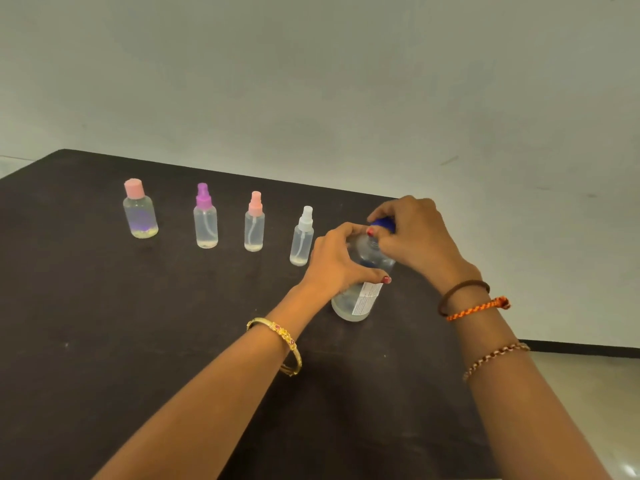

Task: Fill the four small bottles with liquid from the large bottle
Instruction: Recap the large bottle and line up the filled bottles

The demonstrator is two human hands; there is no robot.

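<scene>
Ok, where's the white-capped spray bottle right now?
The white-capped spray bottle stands upright on the dark table, rightmost of the four small ones, between the pink-capped spray bottle and the left hand.

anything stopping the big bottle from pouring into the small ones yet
Yes: the blue cap is on the large bottle, under the right hand. All four small bottles have their tops on too. The table between them looks bare.
</scene>
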